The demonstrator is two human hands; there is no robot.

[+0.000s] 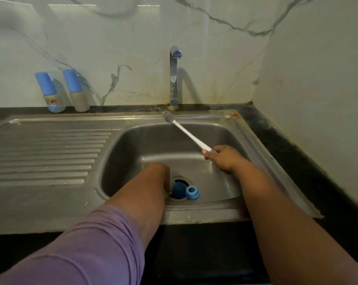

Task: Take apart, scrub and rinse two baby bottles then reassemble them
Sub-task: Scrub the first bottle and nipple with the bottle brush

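Left hand (pixel 160 175) down in sink (pixel 133 140); fingers hidden, we cannot tell state. Dark blue part (pixel 177 189) just right of fingers, ring (pixel 192 191) beyond. Right hand (pixel 221 158) grips brush (pixel 186 132), farther off, handle slanting up-left.

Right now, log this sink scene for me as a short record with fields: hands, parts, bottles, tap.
right hand: grips the bottle brush by its handle, head near the tap base
left hand: down at the drain, fingers hidden
sink basin: dark blue cap and light blue ring by the drain
baby bottles: two, upright, capped, on the counter at the wall
tap: no water visible
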